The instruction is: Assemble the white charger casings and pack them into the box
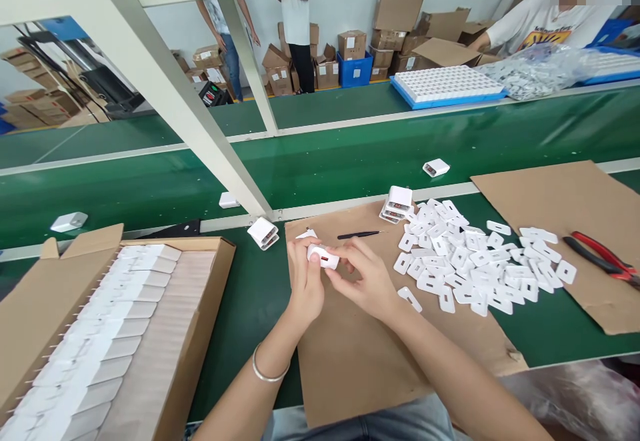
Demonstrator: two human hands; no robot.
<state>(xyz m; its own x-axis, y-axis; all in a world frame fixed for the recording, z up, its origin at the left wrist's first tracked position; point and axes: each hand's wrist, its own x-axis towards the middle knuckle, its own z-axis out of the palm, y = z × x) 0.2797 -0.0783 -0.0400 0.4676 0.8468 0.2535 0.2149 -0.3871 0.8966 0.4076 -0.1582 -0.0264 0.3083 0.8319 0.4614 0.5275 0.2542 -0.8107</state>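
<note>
My left hand (306, 286) is closed around a white charger housing (324, 258), its end with a slot, reddish inside, turned towards me. The thumb and fingers of my right hand (369, 282) pinch the right end of the same housing. Black tweezers (358, 235) lie on the cardboard sheet (360, 374) just beyond my hands. To the right spreads a heap of flat white slotted end plates (465, 254). Behind the heap is a small stack of open-ended white housings (399, 202), and two more housings (263, 232) sit at the left near the post.
An open carton (200, 321) of white chargers in rows stands at the left. Red-handled pliers (603, 254) rest on a second cardboard sheet (560, 194). Single housings lie on the green conveyor belt (330, 161). A slanted post (195, 108) rises ahead; people stand beyond.
</note>
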